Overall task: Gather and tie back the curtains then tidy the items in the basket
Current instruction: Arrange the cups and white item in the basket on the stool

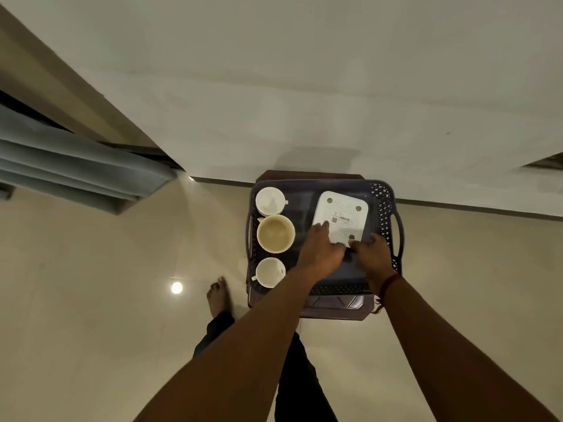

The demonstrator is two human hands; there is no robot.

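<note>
A dark plastic basket point(384, 208) with lattice sides and handles sits on a brown stool point(335, 309) against the wall. Along its left side stand three cups: a small white cup point(270, 200), a larger cream cup point(275, 233) and another white cup point(269, 272). On the right lies a white square device point(342, 211), underside up, with holes and a label. My left hand point(320, 251) grips its near left corner. My right hand point(373, 254) holds its near right corner. The grey-blue curtain point(76, 169) hangs gathered at the far left.
The stool stands on a glossy cream tiled floor point(122, 300) by a white wall point(304, 86). My bare left foot point(217, 296) and dark trouser leg are just left of the stool. A ceiling light reflects on the tiles.
</note>
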